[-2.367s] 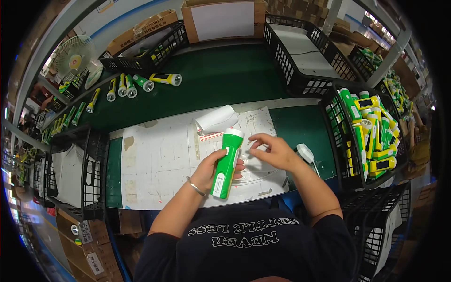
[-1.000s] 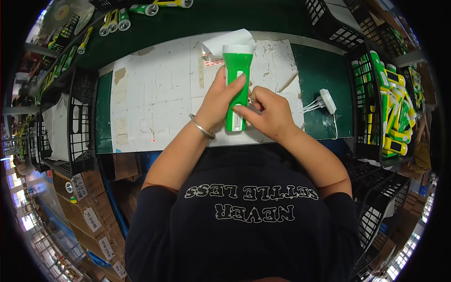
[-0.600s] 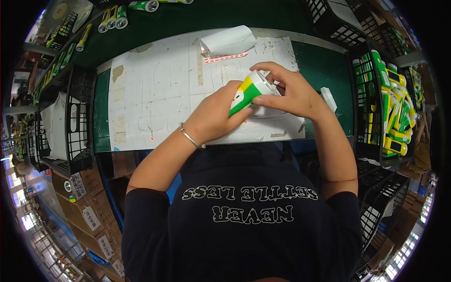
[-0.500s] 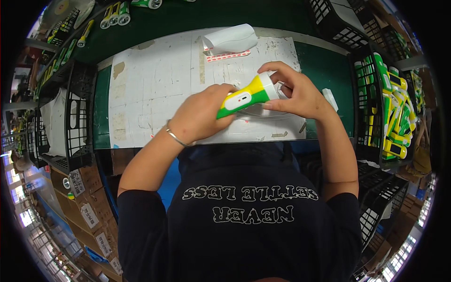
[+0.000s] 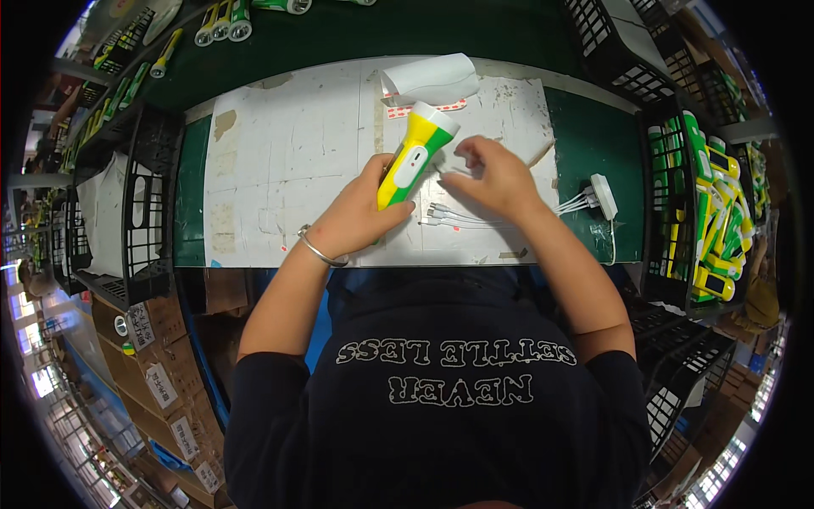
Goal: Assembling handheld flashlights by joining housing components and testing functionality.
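My left hand (image 5: 354,210) is wrapped round the lower handle of a yellow, green and white flashlight (image 5: 414,159). Its wide white head points up and away to the right, and a pale panel with a small dark port faces up. Just right of it is my right hand (image 5: 496,180), thumb and fingers curved apart with no object visible between them. Several white charging cables (image 5: 449,215) lie beneath and beside that hand, plug ends toward the left. They run to a white charger block (image 5: 604,197) at the table's right; my right hand hides part of their length.
A curled white sheet (image 5: 432,78) lies on red-marked paper at the far side of the white work surface (image 5: 271,170). A black crate (image 5: 670,212) full of flashlights stands right; another crate (image 5: 140,216) holding white sheets stands left. More flashlights (image 5: 222,22) lie at the far left.
My right hand has let go of the flashlight's head and opened beside it. The flashlight, in my left hand, has turned to point more away from me. The cables have come into clearer view.
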`<state>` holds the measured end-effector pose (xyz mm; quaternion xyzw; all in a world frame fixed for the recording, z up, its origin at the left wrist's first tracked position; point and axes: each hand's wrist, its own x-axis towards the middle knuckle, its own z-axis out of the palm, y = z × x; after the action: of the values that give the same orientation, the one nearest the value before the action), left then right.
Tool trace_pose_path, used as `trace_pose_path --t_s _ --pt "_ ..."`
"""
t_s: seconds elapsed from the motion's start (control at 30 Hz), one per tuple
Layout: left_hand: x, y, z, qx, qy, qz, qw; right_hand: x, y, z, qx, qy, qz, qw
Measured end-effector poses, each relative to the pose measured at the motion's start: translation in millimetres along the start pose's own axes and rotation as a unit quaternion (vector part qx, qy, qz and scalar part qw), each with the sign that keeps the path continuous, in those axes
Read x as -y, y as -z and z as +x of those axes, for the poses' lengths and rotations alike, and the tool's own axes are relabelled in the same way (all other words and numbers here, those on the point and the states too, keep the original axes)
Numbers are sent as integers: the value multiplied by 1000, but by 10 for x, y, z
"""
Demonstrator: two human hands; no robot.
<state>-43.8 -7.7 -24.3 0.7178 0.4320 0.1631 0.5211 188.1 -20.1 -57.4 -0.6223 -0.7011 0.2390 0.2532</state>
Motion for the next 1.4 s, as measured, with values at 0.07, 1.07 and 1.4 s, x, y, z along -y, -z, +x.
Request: trace_pose_path --t_s 0.07,1.07,1.4 --pt "68 -90 26 -45 32 -32 998 54 -117 -39 -1 7 -106 994" --pt "-127 -480 382 -265 -164 199 929 132 334 -210 -25 -83 361 929" --pt "-538 -641 406 -50 -83 -375 922 279 487 -485 -49 27 152 987"
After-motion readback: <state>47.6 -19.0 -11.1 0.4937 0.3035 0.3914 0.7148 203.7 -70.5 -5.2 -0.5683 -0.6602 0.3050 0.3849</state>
